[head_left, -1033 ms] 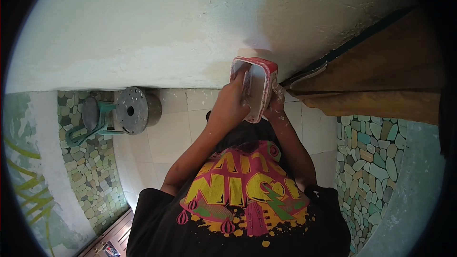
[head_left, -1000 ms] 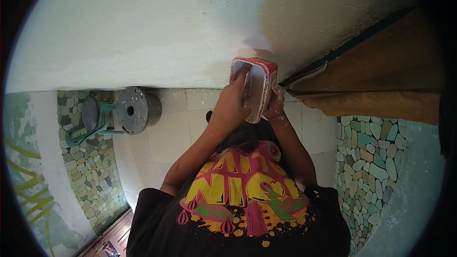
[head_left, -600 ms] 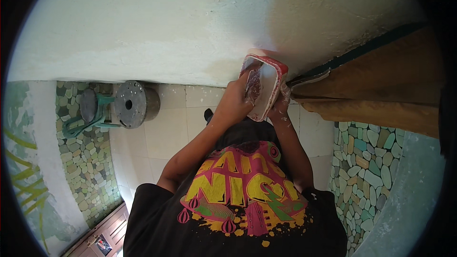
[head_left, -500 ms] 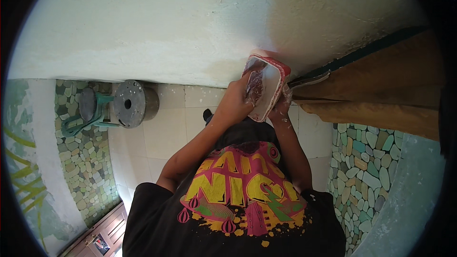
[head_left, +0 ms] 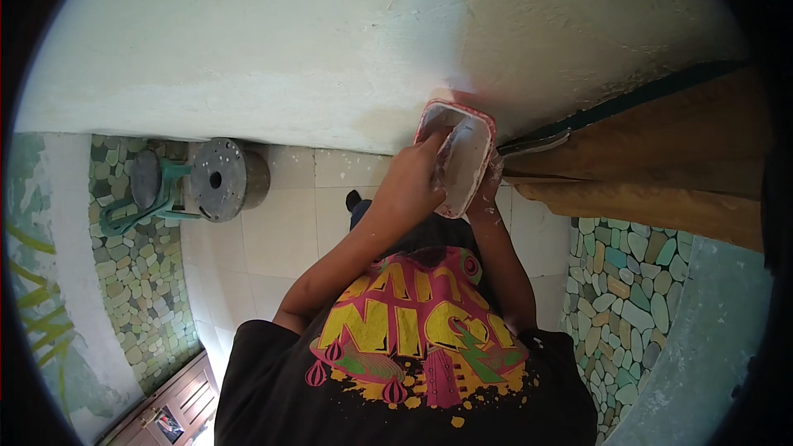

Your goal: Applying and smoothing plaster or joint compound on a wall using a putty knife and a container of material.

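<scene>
My right hand (head_left: 490,182), spattered with white, is closed round the right side of a rectangular plastic tub (head_left: 481,173) with a red rim and white smears. The tub is tilted in front of the wall. My left hand (head_left: 415,173) reaches over its left edge, fingers curled and partly hidden inside. A thin flat piece (head_left: 447,149) smeared with white shows at those fingers; it looks like a scraper, but most of it is hidden. Inside, the tub has a pale coating.
Close ahead rises a pale, patchy wall (head_left: 248,49). A brown curtain (head_left: 644,165) hangs at the right. To the left stand a round grey object with holes (head_left: 235,182) and a green chair-like frame (head_left: 169,190). Light tiles (head_left: 281,231) and pebbled strips (head_left: 628,306) cover the floor.
The flat smeared piece, broadly visible before, has turned and now shows mostly its edge. My left hand has shifted over the tub, whose inside shows more. The view has moved slightly.
</scene>
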Demonstrator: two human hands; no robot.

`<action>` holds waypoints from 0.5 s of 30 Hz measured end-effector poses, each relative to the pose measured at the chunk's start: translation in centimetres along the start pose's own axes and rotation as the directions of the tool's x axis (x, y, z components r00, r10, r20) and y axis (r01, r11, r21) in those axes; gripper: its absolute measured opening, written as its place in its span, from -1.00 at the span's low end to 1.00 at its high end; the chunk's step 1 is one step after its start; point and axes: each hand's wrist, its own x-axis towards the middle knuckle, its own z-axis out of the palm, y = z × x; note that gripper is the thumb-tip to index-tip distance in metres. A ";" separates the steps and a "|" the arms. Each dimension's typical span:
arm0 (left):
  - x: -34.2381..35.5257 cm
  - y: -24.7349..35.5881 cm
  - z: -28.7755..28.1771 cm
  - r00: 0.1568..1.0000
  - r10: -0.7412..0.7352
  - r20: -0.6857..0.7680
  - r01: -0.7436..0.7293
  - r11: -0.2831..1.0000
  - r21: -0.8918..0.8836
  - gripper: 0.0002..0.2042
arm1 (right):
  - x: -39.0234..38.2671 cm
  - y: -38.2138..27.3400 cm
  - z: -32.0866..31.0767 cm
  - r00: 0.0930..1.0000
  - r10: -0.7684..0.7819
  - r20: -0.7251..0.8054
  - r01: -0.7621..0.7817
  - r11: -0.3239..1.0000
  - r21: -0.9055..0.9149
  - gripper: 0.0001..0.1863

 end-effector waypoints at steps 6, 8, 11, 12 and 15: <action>0.4 -1.2 0.9 1.000 -0.030 0.007 0.030 0.940 -0.339 -0.54 | 0.0 -0.1 -0.5 0.995 -0.028 -0.101 0.024 0.999 -0.046 -0.44; 0.2 -1.2 1.8 0.999 0.019 -0.040 -0.031 0.953 -0.300 -0.58 | -0.3 0.4 -0.6 0.998 -0.042 -0.050 0.039 0.998 -0.051 -0.45; 0.5 -1.1 2.0 0.998 0.047 -0.046 -0.058 0.958 -0.282 -0.57 | -0.5 0.0 -0.4 0.999 -0.035 -0.041 0.032 0.997 -0.072 -0.46; 0.6 -1.0 1.9 1.000 0.024 -0.007 -0.025 0.952 -0.306 -0.52 | -0.4 -0.2 -0.4 0.996 -0.016 -0.084 0.009 0.996 -0.087 -0.46; -0.1 0.4 1.4 0.993 0.110 -0.050 -0.117 0.979 -0.166 -0.47 | -0.9 -0.1 -1.2 0.996 -0.054 -0.068 0.053 0.999 -0.015 -0.44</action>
